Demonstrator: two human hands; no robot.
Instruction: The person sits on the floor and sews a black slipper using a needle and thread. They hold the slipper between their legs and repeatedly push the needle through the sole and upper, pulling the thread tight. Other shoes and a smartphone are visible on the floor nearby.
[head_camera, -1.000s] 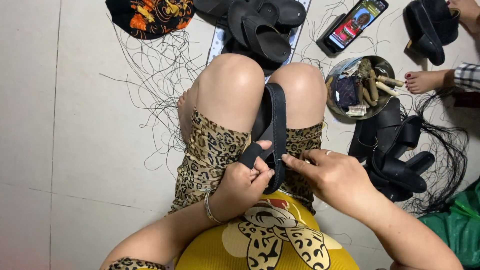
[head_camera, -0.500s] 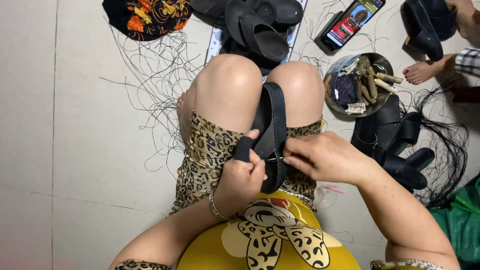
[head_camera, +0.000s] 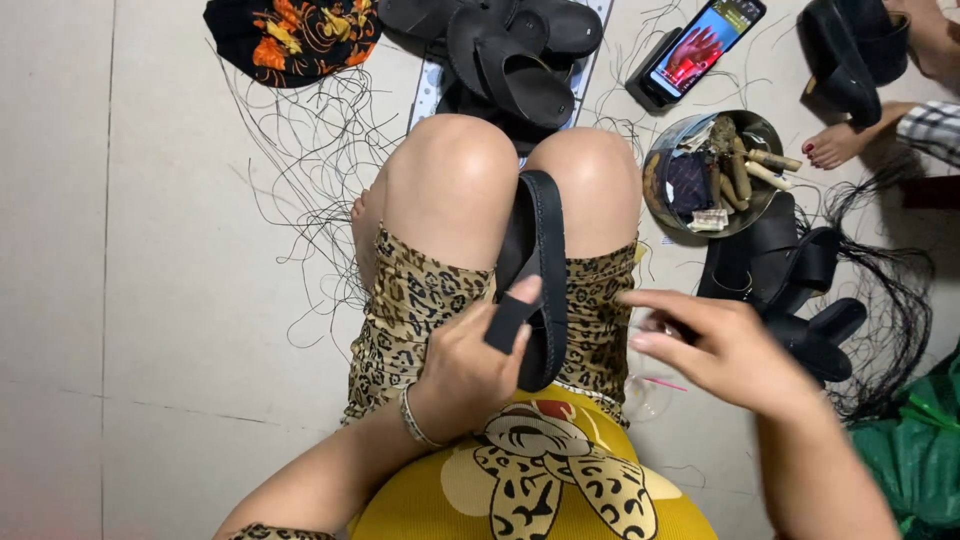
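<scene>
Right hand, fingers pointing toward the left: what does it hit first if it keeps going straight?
Probably the black sandal held by the left hand. The right hand has open fingers aimed at its edge; its height above the lap is unclear.

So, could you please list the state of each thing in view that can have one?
Black sandal: on edge between the knees, strap pinched.
Left hand: shut on the sandal's strap.
Right hand: open, off the sandal.
Phone: screen lit.
Metal bowl: filled with tools.
Sandal pile: stacked on floor.

Pale tiled floor (head_camera: 150, 300) strewn with loose dark threads (head_camera: 300, 170), evenly lit, faint grout lines.
</scene>
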